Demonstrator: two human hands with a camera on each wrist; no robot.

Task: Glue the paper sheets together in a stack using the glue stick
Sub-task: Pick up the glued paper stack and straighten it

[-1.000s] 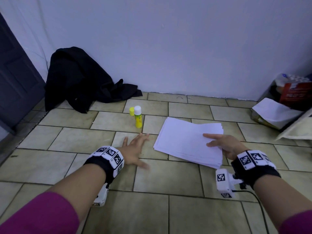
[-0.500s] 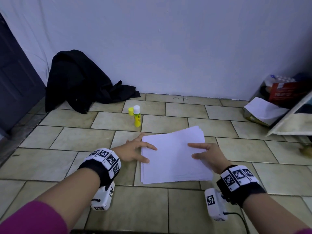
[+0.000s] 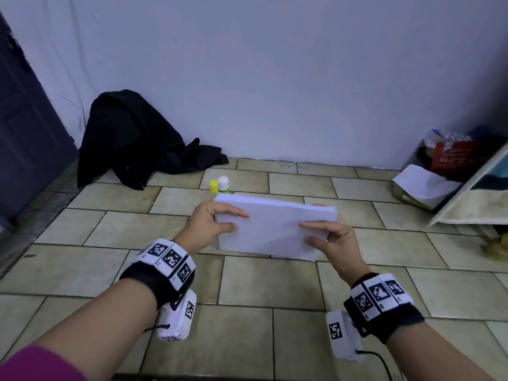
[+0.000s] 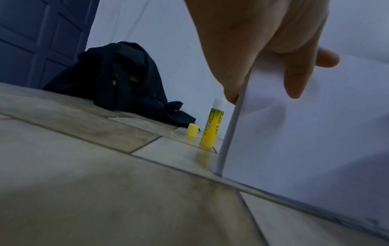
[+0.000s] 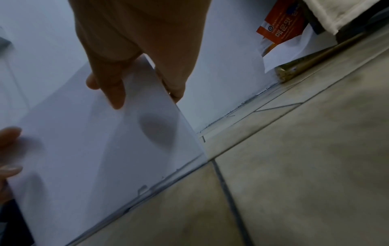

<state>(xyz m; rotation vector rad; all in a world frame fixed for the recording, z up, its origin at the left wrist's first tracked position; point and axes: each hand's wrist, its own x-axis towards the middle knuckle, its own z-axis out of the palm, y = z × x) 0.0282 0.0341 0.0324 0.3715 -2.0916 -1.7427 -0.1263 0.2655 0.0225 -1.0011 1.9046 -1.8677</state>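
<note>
A stack of white paper sheets [image 3: 272,226] stands on its long lower edge on the tiled floor, tilted toward me. My left hand [image 3: 213,224] grips its left side, thumb in front and fingers behind. On the right side, my right hand [image 3: 328,235] pinches it the same way. The wrist views show the paper [image 4: 305,133] [image 5: 94,141] resting edge-down on the tiles. Behind the stack a yellow glue stick [image 3: 223,185] [image 4: 212,123] stands upright with its white tip bare. Its yellow cap [image 3: 213,185] [image 4: 193,130] sits just to its left.
A black garment [image 3: 132,138] lies heaped against the wall at the back left, next to a dark door [image 3: 24,127]. At the right are a red box [image 3: 464,158], a loose white sheet [image 3: 420,182] and a leaning board [image 3: 472,199].
The stack lay flat on the floor with both hands sliding and squaring it. Now both hands have raised it upright onto its lower edge, nearer the glue stick.
</note>
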